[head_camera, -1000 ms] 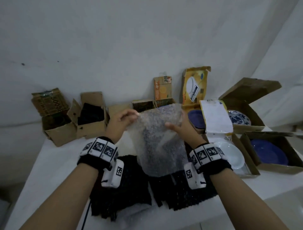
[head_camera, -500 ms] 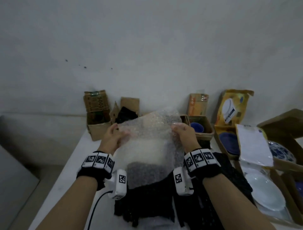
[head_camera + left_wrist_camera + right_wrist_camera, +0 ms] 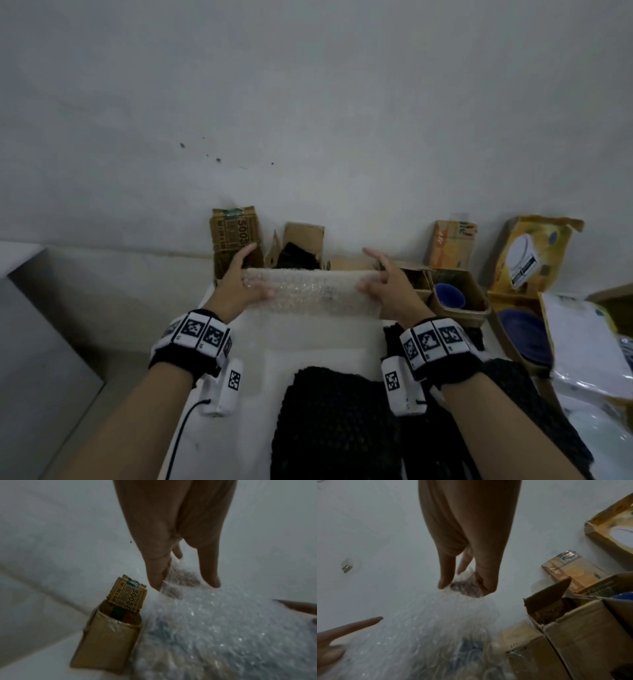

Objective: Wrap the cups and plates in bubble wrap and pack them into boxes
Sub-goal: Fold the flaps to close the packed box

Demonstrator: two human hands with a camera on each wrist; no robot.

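Note:
A clear bubble wrap sheet (image 3: 308, 291) is stretched nearly flat between my hands, low over the far part of the white table (image 3: 260, 342). My left hand (image 3: 255, 274) pinches its far left corner, right beside a tall box with a printed flap (image 3: 109, 631). My right hand (image 3: 371, 274) pinches the far right corner, which shows bunched between thumb and finger (image 3: 467, 586). A blue cup (image 3: 448, 296) sits in an open box to the right. Beside it a blue plate (image 3: 524, 332) lies in another box.
Open cardboard boxes (image 3: 301, 246) line the wall behind the sheet. A yellow box (image 3: 534, 253) and an orange carton (image 3: 452, 246) stand at the back right. Black bubble wrap sheets (image 3: 342, 421) cover the near table. The table's left edge drops off by my left forearm.
The sheet hung upright in front of me a second ago. Both hands have carried it forward and down, so it now lies almost flat. My view has swung left.

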